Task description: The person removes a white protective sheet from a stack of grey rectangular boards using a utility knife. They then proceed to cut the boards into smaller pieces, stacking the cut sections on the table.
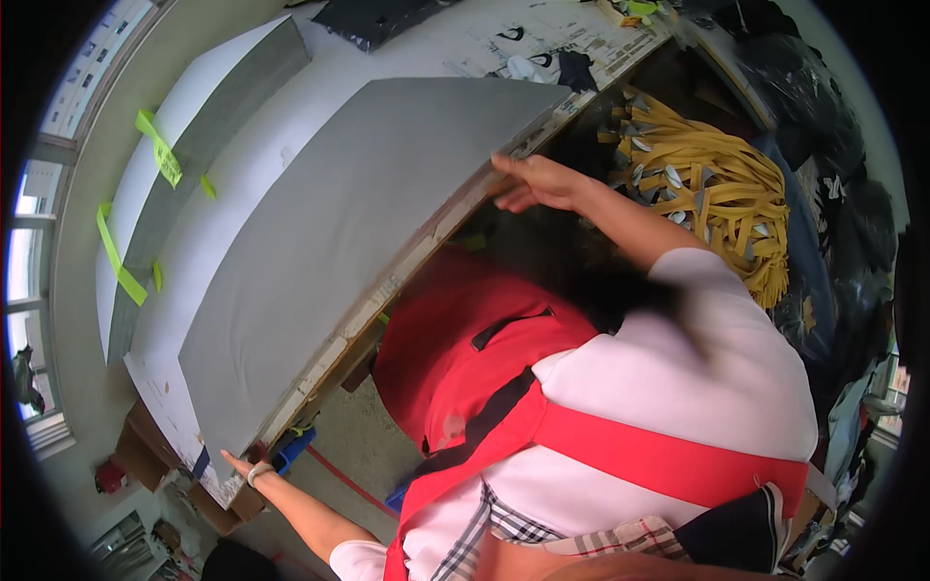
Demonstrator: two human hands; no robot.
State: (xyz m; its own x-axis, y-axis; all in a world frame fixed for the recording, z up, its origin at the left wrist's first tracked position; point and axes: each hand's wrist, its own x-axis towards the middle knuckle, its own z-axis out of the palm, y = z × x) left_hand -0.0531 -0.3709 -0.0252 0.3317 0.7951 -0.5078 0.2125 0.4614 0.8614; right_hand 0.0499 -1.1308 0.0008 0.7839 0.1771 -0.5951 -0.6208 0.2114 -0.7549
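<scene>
A large sheet of grey fabric [320,223] with a curved far edge lies across the white worktable, its near side along the table's worn front edge. At the sheet's right end, my right hand [535,184] holds this near side, thumb at the top and fingers curled below the edge. My left hand [238,465], with a pale band at the wrist, grips the sheet's lower left corner; some of its fingers are hidden. Behind the sheet rests a stack of similar grey pieces [218,107] with a white top, tied with bright yellow-green strips [160,150].
A big bundle of mustard-yellow strips [722,184] lies to the right, near black plastic bags [804,97]. Dark scraps [575,72] sit at the table's far right. Cardboard boxes [145,445] and a blue bin [294,447] are below the table's left end.
</scene>
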